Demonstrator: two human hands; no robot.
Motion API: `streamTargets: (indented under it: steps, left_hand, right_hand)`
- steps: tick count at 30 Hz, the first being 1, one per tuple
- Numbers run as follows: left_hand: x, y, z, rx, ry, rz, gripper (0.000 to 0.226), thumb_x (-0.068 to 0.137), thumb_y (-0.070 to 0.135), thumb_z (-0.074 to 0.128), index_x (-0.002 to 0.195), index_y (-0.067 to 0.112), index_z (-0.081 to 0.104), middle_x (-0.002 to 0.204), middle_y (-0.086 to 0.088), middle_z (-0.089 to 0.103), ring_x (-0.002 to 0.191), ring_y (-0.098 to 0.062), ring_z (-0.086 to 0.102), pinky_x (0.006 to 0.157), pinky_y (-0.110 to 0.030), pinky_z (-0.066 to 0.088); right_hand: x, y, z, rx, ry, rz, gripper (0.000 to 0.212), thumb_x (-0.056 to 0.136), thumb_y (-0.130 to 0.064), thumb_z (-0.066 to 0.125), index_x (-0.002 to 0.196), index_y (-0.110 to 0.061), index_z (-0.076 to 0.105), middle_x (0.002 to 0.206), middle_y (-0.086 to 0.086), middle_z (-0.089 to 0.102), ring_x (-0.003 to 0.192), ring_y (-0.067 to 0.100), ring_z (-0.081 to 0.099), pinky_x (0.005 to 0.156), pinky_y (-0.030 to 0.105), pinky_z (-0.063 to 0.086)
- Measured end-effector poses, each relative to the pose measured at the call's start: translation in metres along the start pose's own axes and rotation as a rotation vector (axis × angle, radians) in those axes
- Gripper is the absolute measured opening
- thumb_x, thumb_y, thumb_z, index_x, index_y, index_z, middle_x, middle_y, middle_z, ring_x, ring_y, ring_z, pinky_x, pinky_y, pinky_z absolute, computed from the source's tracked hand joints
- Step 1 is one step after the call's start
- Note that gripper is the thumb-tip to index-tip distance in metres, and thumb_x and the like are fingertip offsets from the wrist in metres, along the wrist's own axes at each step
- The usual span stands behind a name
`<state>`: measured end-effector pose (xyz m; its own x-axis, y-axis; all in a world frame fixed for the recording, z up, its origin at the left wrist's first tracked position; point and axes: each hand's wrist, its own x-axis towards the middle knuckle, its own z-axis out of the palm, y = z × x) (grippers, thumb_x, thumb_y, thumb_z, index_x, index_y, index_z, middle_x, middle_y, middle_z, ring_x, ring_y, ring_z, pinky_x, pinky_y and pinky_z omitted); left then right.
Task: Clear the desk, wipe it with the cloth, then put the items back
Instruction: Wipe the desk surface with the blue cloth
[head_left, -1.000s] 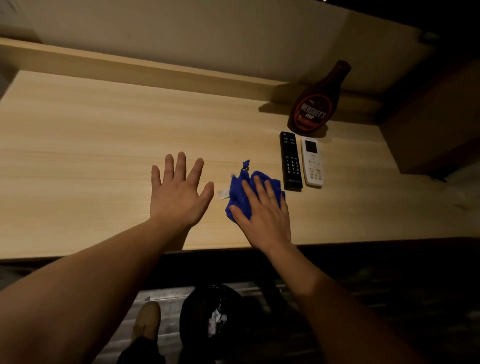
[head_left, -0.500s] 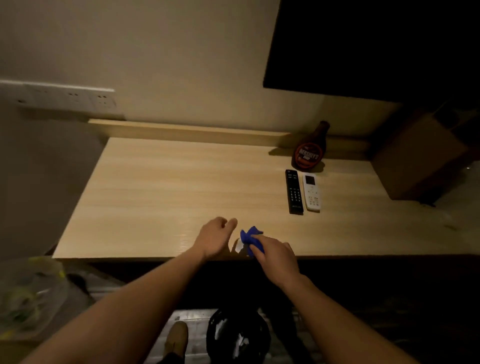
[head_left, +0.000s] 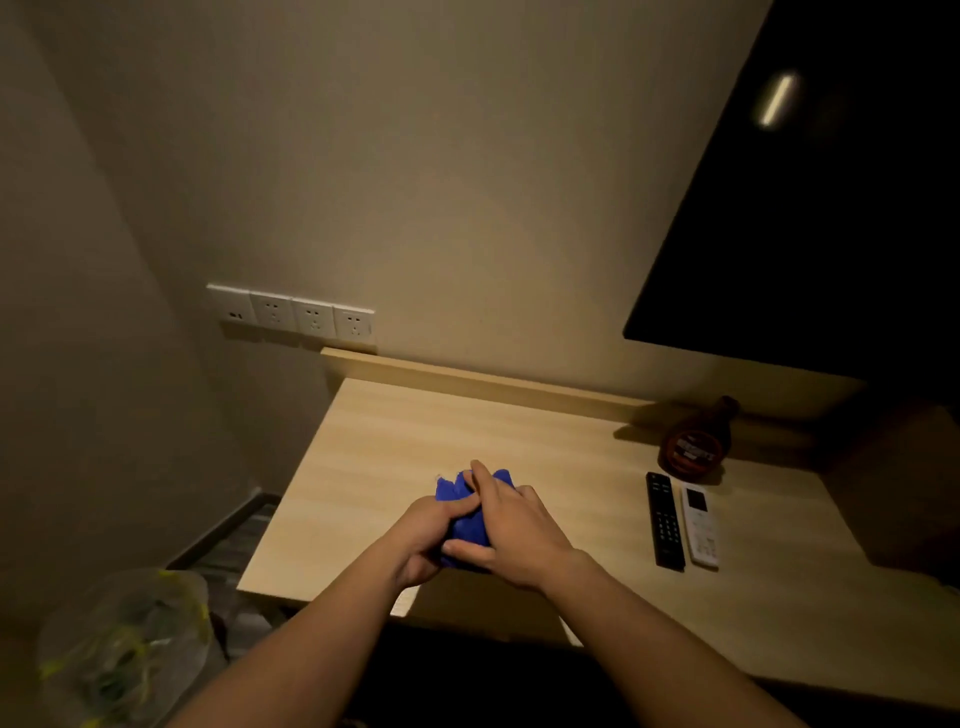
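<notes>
Both hands bunch blue cloth (head_left: 470, 525) above desk (head_left: 374, 457) front edge. Left hand (head_left: 423, 540) fingers curled round cloth; right hand (head_left: 511, 530) thumb pinching it. Bottle (head_left: 693, 444), two remotes (head_left: 681, 519) toward back right corner.

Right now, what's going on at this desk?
A person has a blue cloth bunched between both hands: the left hand grips it from one side, and the right hand closes its fingers over the other. They are over the front part of the desk. A bottle, a black remote and a white remote are on the desk's right side, so it is not cleared.
</notes>
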<state>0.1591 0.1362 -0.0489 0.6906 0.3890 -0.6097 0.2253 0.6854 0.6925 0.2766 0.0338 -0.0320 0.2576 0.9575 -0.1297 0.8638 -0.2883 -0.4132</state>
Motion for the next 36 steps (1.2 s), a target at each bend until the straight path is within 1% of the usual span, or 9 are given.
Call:
streamTargets:
  steps: [8,13,15,18,22,25,29,32,36]
  left_hand:
    - [0.064,0.083,-0.092,-0.062,-0.01,0.105,0.036,0.098,0.009,0.066,0.134,0.009,0.062,0.125,-0.02,0.072,0.116,-0.04,0.069,0.105,-0.061,0.05]
    - [0.099,0.137,-0.141,-0.158,-0.024,0.067,0.042,0.096,0.011,0.069,0.137,0.008,0.058,0.129,-0.021,0.07,0.12,-0.041,0.067,0.11,-0.06,0.047]
    - [0.114,0.153,-0.158,-0.182,-0.022,0.042,0.038,0.098,0.011,0.066,0.135,0.009,0.059,0.128,-0.021,0.07,0.119,-0.04,0.068,0.108,-0.059,0.048]
    - [0.143,0.172,-0.185,-0.215,0.026,0.022,0.038,0.098,0.011,0.065,0.135,0.011,0.059,0.128,-0.02,0.07,0.117,-0.04,0.069,0.103,-0.058,0.053]
    - [0.186,0.189,-0.216,-0.024,0.142,0.006,0.035,0.1,0.017,0.065,0.133,0.012,0.057,0.129,-0.018,0.07,0.111,-0.036,0.072,0.082,-0.042,0.063]
    - [0.223,0.188,-0.235,0.169,0.308,0.021,0.036,0.1,0.022,0.066,0.132,0.01,0.056,0.132,-0.017,0.066,0.112,-0.032,0.067,0.093,-0.044,0.057]
    - [0.246,0.17,-0.257,0.892,0.558,0.094,0.053,0.096,0.033,0.071,0.138,0.008,0.049,0.134,-0.017,0.053,0.106,-0.027,0.057,0.084,-0.036,0.046]
    - [0.239,0.156,-0.264,1.15,0.702,0.197,0.054,0.094,0.035,0.072,0.135,0.009,0.048,0.132,-0.019,0.049,0.107,-0.026,0.054,0.086,-0.036,0.048]
    - [0.25,0.147,-0.257,1.341,0.551,0.416,0.069,0.096,0.037,0.063,0.153,0.009,0.037,0.151,-0.021,0.04,0.132,-0.036,0.048,0.107,-0.051,0.045]
  right_hand:
    - [0.134,-0.019,0.004,0.17,0.085,-0.002,0.073,0.101,-0.067,0.033,0.164,-0.037,0.014,0.171,-0.021,0.008,0.156,0.0,0.002,0.122,0.035,0.014]
    - [0.221,-0.018,0.035,1.24,0.036,0.545,0.06,0.095,-0.072,0.05,0.13,-0.023,0.058,0.133,-0.005,0.067,0.121,0.019,0.064,0.098,0.031,0.052]
    - [0.245,-0.019,0.043,1.683,-0.087,0.671,0.059,0.101,-0.059,0.052,0.13,-0.01,0.067,0.131,0.012,0.071,0.12,0.032,0.068,0.103,0.046,0.053]
    - [0.279,-0.022,0.047,1.87,-0.071,0.701,0.045,0.099,-0.03,0.06,0.138,-0.006,0.06,0.131,0.019,0.069,0.12,0.036,0.067,0.102,0.048,0.054]
    - [0.325,-0.014,0.057,1.554,0.05,0.712,0.027,0.104,-0.018,0.058,0.131,-0.016,0.062,0.123,0.01,0.074,0.11,0.028,0.073,0.096,0.046,0.06]
    - [0.353,-0.008,0.071,1.188,0.083,0.686,0.032,0.106,-0.029,0.057,0.137,-0.02,0.057,0.127,0.002,0.069,0.107,0.018,0.071,0.082,0.032,0.063]
    - [0.367,0.011,0.096,0.646,0.056,0.741,0.062,0.1,-0.041,0.064,0.151,-0.015,0.041,0.145,0.006,0.053,0.127,0.024,0.056,0.098,0.031,0.05]
    - [0.355,0.027,0.116,0.227,0.193,0.486,0.059,0.098,-0.038,0.069,0.146,-0.011,0.048,0.137,0.01,0.06,0.12,0.024,0.06,0.095,0.025,0.044]
    - [0.358,0.029,0.117,0.054,0.266,0.233,0.054,0.089,-0.033,0.078,0.136,-0.015,0.058,0.133,0.005,0.065,0.117,0.02,0.064,0.1,0.037,0.056]
